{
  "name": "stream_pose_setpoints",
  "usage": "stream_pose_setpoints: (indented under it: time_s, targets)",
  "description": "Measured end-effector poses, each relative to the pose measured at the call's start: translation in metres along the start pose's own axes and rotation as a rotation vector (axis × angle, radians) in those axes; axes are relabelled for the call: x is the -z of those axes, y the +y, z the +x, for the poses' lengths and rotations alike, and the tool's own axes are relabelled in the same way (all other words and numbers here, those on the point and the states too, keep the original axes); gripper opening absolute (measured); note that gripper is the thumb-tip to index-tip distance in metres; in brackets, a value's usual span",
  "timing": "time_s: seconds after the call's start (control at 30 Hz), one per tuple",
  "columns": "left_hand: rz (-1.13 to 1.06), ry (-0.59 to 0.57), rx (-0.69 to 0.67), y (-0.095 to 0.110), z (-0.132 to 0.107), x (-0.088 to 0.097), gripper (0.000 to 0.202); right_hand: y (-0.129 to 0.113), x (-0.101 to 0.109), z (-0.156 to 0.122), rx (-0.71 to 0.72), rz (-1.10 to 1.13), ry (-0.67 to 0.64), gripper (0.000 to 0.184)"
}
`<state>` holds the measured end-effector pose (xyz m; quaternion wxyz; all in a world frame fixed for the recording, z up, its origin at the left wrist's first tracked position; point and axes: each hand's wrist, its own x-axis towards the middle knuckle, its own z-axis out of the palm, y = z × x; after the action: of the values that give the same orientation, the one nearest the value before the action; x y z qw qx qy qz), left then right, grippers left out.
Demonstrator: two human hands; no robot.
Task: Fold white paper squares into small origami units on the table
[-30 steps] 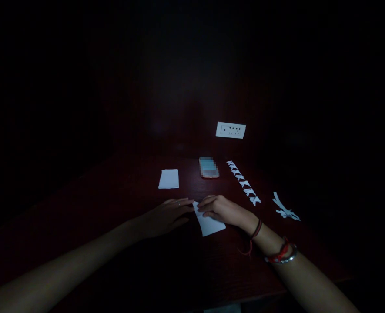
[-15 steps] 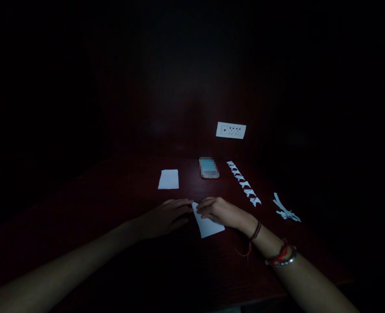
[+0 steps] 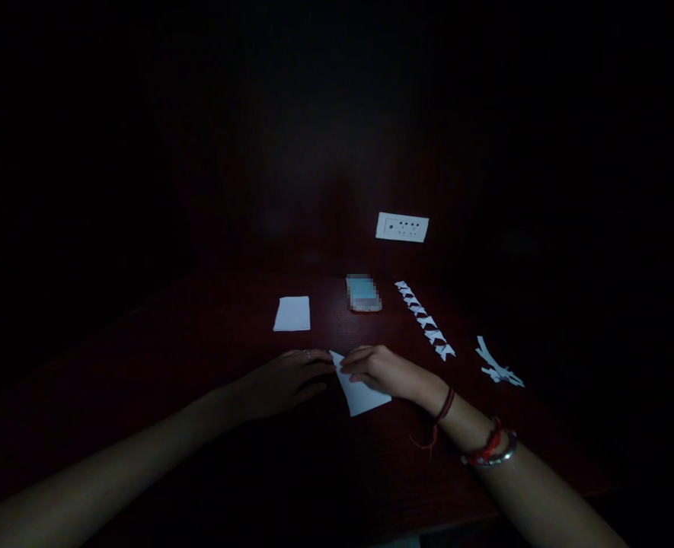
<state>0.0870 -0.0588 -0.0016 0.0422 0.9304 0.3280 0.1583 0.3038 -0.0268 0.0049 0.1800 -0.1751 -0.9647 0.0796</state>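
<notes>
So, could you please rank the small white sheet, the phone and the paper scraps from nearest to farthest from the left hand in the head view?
1. small white sheet, just beyond the left hand.
2. phone, farther back and towards the right.
3. paper scraps, far over on the right side.

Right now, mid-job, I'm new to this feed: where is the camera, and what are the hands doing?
There is no machine here: one camera sits on a person's head, looking forward and down at their two bare hands. The scene is dim. The left hand lies flat on the dark red table, fingers touching the edge of a white sheet of paper. The right hand, bracelets on its wrist, presses on that sheet; whether it pinches it I cannot tell. Farther back lie a smaller white paper, a phone, a cut paper strip and paper scraps. A wall socket sits behind.
</notes>
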Motion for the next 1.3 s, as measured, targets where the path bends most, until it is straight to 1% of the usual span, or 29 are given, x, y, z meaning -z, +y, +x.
stream_pose_setpoints:
  time_s: [0.17, 0.3, 0.47, 0.57, 0.67, 0.77, 0.87, 0.97, 1.13, 1.2, 1.3]
  targets:
    - [0.001, 0.001, 0.006, 0.003, -0.001, 0.001, 0.027, 0.003, -0.001, 0.000, -0.017, 0.039, 0.012, 0.025]
    - [0.015, -0.014, 0.009, 0.007, -0.002, 0.002, 0.030, 0.005, -0.001, -0.001, -0.084, 0.092, 0.100, 0.025]
    - [0.048, -0.021, 0.016, 0.004, -0.004, -0.002, 0.032, 0.009, 0.000, -0.004, -0.240, 0.141, 0.242, 0.026]
    - [0.057, -0.034, 0.033, 0.001, -0.005, -0.004, 0.036, 0.013, -0.003, -0.005, -0.374, 0.154, 0.313, 0.032]
    - [0.066, -0.038, 0.045, -0.001, -0.005, -0.004, 0.039, 0.016, -0.006, -0.004, -0.502, 0.159, 0.353, 0.038]
    - [0.093, -0.033, 0.012, 0.001, -0.004, -0.002, 0.036, 0.016, -0.007, -0.001, -0.587, 0.170, 0.386, 0.039]
    - [0.110, -0.022, -0.045, 0.002, -0.001, -0.001, 0.032, 0.015, -0.008, 0.002, -0.644, 0.182, 0.412, 0.040]
    - [0.122, -0.010, -0.053, 0.000, -0.001, -0.003, 0.032, 0.013, -0.009, 0.004, -0.675, 0.182, 0.407, 0.036]
    - [0.129, -0.032, -0.046, -0.006, -0.003, -0.004, 0.032, 0.010, -0.008, 0.007, -0.703, 0.142, 0.399, 0.027]
    - [0.129, -0.032, -0.049, -0.007, -0.003, -0.003, 0.032, 0.007, -0.006, 0.007, -0.668, 0.132, 0.403, 0.027]
    - [0.130, -0.026, -0.046, -0.007, -0.003, -0.002, 0.032, 0.002, -0.003, 0.007, -0.551, 0.106, 0.387, 0.023]
